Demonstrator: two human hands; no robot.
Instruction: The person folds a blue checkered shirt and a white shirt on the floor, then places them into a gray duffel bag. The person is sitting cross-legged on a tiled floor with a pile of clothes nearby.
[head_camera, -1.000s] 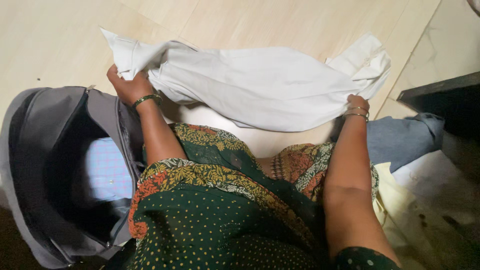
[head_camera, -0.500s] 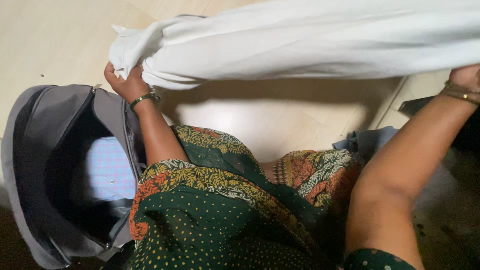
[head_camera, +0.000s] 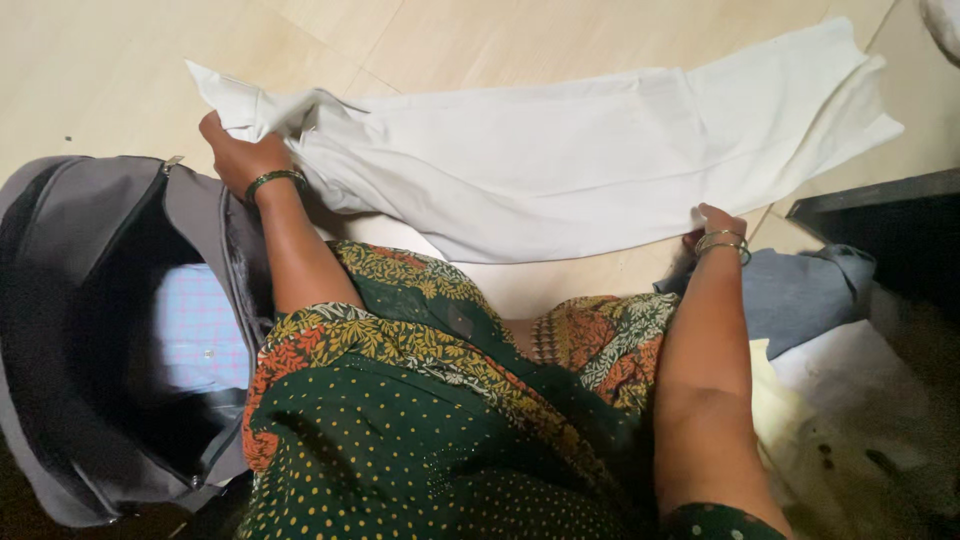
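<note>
Your left hand (head_camera: 232, 155) grips the white garment (head_camera: 560, 160) at one end, right hand (head_camera: 712, 225) pinches its edge, grip partly hidden. Garment spread flat, unfolded; the open bag (head_camera: 90, 330) holds one checked shirt (head_camera: 200, 330).

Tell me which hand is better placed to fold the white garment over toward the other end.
Probably the right hand: it pinches the white garment at a free lower edge. The left hand has a bunched grip by the grey backpack.

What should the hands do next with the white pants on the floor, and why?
Probably fold them in half. The white pants lie spread flat on the floor, the left hand grips one end and the right hand touches the lower edge near the other. The open grey backpack beside them already holds a folded checked shirt.
</note>
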